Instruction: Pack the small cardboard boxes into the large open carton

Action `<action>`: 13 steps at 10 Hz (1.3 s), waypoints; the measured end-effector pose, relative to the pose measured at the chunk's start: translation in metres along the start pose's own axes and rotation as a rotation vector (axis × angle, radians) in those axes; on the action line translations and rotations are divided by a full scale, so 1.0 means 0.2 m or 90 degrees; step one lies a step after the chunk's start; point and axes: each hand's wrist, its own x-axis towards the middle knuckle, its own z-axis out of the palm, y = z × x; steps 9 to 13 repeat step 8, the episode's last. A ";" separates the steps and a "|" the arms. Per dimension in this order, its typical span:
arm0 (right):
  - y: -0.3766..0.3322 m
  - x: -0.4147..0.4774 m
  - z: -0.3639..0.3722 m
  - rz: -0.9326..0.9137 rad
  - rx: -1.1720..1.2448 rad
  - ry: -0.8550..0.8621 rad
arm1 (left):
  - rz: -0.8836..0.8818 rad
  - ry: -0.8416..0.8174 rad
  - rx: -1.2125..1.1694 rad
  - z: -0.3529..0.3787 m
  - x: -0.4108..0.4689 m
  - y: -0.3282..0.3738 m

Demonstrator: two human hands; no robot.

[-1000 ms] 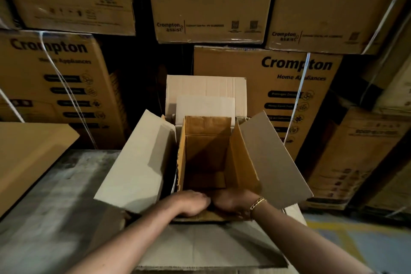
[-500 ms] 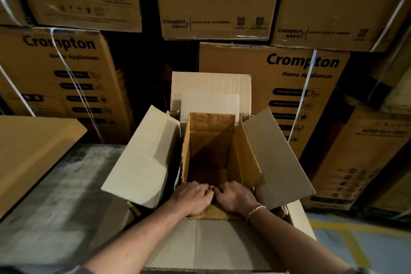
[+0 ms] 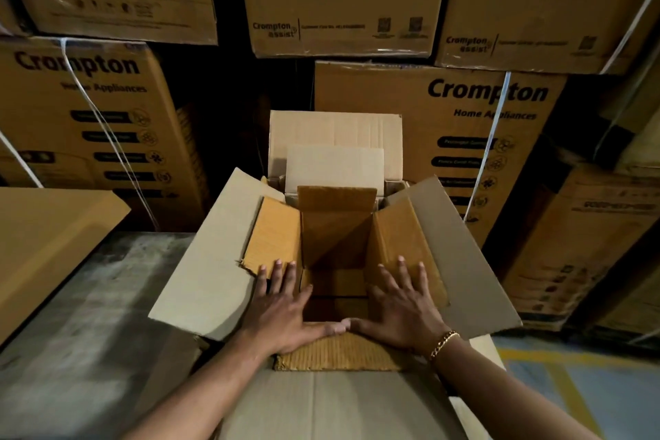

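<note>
A small brown cardboard box (image 3: 335, 236) stands open inside the large pale carton (image 3: 210, 261), whose four flaps spread outward. My left hand (image 3: 282, 307) lies flat with straight fingers on the small box's left flap (image 3: 275, 236). My right hand (image 3: 403, 307), with a gold bracelet at the wrist, lies flat with spread fingers on the right flap (image 3: 400, 236). Both thumbs meet over the near flap (image 3: 339, 354). The small box's inside looks empty and dark.
Stacked printed cartons (image 3: 443, 125) form a wall behind and to both sides. A flat brown cardboard sheet (image 3: 46, 246) lies at the left on a grey worn surface (image 3: 89, 314). The floor (image 3: 571, 389) with yellow lines shows at the lower right.
Both hands have moved apart from the near edge, uncurled, and now press the small box's side flaps outward. The left flap, upright before, is folded open.
</note>
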 end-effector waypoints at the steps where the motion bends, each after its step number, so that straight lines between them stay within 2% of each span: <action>1: 0.01 0.00 0.02 0.007 0.003 0.007 | -0.008 -0.004 0.007 0.01 0.01 0.00; 5: 0.00 0.02 -0.03 -0.013 0.025 -0.020 | 0.000 0.016 0.006 -0.06 -0.01 0.01; 7: 0.01 -0.02 -0.23 -0.019 0.001 0.135 | 0.016 0.148 -0.007 -0.18 -0.08 -0.04; 8: 0.03 -0.06 -0.30 -0.014 0.007 0.173 | 0.013 0.184 -0.019 -0.24 -0.11 -0.05; 13: 0.03 -0.06 -0.30 -0.014 0.007 0.173 | 0.013 0.184 -0.019 -0.24 -0.11 -0.05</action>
